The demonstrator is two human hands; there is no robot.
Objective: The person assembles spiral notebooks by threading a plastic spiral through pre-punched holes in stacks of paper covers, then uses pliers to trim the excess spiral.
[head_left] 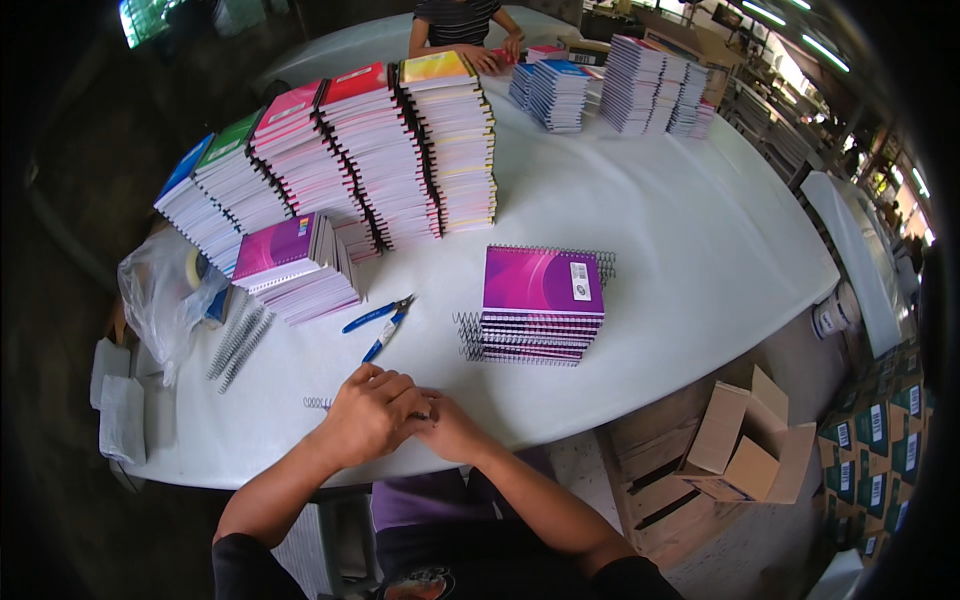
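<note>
My left hand and my right hand meet at the table's near edge, fingers closed together. Past the left wrist pokes a loose wire coil end with a sliver of purple beside it, apparently a spiral notebook mostly hidden under my hands. Just beyond them lie blue-handled cutting pliers, jaws pointing away. To the right stands a stack of purple spiral notebooks, with uncut coil ends sticking out on both sides. Farther left is a leaning pile of purple notebooks.
Tall stacks of notebooks with coloured covers rise at the far left. Loose wire coils lie near a plastic bag. Across the white table are more book stacks and another person. An open carton sits below right.
</note>
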